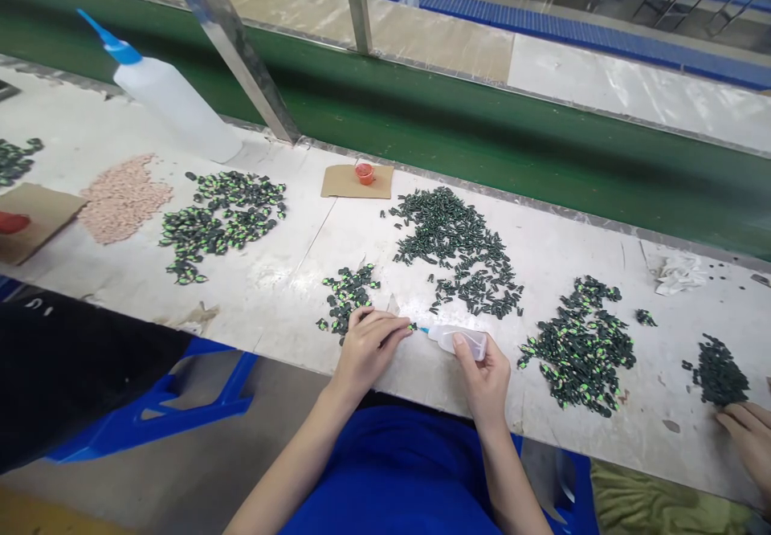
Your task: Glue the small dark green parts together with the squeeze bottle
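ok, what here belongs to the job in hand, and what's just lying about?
In the job, apparently:
small translucent plastic squeeze bottle, in the right hand
small dark piece with lime marking, held by the left hand
heap of similar pieces beside that hand

Likely just lying about:
crumpled white wad
large white plastic bottle with blue nozzle

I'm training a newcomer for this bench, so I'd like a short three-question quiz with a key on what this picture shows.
1. True or false: the right hand holds the small translucent plastic bottle with its tip toward the left hand.

2. What sits on the flat brown cardboard rectangle beyond the hands?
a) a crumpled white tissue
b) a small round red cup
c) a heap of pink pieces

3. Fill in: the large whitish plastic bottle at picture left has a ____ nozzle.

Key: 1 true; 2 b; 3 blue.
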Action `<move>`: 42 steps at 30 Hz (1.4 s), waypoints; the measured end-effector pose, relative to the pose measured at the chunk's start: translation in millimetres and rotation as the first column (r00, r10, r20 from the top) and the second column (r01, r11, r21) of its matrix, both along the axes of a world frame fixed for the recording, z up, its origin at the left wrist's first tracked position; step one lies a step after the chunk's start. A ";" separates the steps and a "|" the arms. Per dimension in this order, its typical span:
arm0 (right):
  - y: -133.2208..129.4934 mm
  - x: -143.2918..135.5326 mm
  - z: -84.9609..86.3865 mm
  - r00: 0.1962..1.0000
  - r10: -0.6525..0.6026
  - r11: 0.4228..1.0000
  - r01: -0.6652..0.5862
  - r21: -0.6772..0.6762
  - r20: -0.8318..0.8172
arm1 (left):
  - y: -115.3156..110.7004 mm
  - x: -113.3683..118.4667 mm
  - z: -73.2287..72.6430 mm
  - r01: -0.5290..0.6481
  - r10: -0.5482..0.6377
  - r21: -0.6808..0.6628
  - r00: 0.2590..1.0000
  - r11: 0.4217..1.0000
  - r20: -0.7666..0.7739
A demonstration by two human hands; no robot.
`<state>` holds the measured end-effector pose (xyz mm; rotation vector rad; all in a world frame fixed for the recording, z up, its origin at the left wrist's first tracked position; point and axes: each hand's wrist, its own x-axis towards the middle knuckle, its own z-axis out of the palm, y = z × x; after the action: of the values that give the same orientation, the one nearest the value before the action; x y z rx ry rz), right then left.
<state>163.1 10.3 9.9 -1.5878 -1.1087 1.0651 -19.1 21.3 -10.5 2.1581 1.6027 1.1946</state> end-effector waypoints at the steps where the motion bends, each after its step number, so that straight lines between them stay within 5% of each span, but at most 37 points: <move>1: -0.1 0.2 -0.1 1.000 0.001 1.000 -0.001 0.000 -0.001 | 0.0 0.2 0.0 -0.002 0.002 0.006 1.000 1.000 0.000; 33: 0.5 0.0 1.2 1.000 -0.009 1.000 0.009 0.009 0.021 | -1.3 -0.2 1.4 -0.016 0.015 -0.014 1.000 1.000 -0.016; 42: -0.7 8.8 -1.8 0.973 -0.194 0.973 0.208 0.103 -0.128 | -3.7 1.2 2.3 -0.021 0.021 -0.007 0.999 1.000 -0.044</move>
<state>171.9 9.6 8.0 -1.4912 -0.8935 0.9293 -17.9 17.7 -8.2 2.1829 1.6493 1.1524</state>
